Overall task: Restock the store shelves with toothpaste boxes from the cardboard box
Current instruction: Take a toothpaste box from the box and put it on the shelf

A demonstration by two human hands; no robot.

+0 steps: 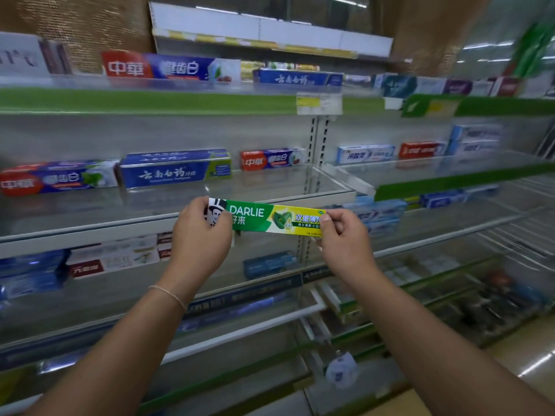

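Note:
A green and yellow Darlie toothpaste box (264,217) is held level in front of the middle shelf (90,232). My left hand (199,235) grips its left end, fingers curled round the black and white logo. My right hand (344,235) pinches its right end. The box hangs just ahead of the shelf's front edge, below a blue toothpaste box (175,171) and a red and blue one (271,159) standing further back on that shelf. The cardboard box is out of view.
Shelves run above and below, each with scattered toothpaste boxes. A second shelf bay (450,175) adjoins on the right, angled toward me. A price tag (318,103) hangs from the upper green shelf rail. Glossy floor (525,355) shows at the bottom right.

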